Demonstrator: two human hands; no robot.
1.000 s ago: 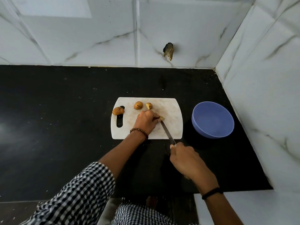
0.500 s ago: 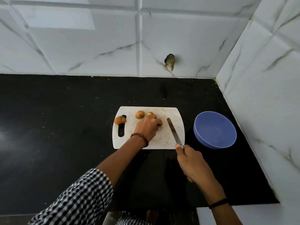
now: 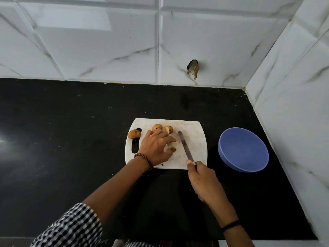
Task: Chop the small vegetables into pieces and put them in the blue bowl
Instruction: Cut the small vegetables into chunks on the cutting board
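Note:
A white cutting board (image 3: 195, 139) lies on the black counter. On it sit a whole small brown vegetable (image 3: 134, 134) by the handle slot, a second one (image 3: 157, 127) and a cut half (image 3: 169, 129) at the far edge. My left hand (image 3: 156, 147) rests on the board with fingers stretched out, and a small cut piece (image 3: 172, 149) lies at its thumb and fingertips. My right hand (image 3: 204, 180) grips the handle of a knife (image 3: 185, 146), whose blade points away across the board, just right of the left hand. The blue bowl (image 3: 243, 150) stands empty to the right of the board.
The black counter (image 3: 71, 139) runs wide to the left and meets white marble-tiled walls at the back and right. A broken hole (image 3: 193, 68) mars the back wall. The bowl sits close to the right wall.
The knife came off the vegetable and moved right, its blade now apart from my left hand. My left hand loosened from its curled grip, uncovering a cut piece.

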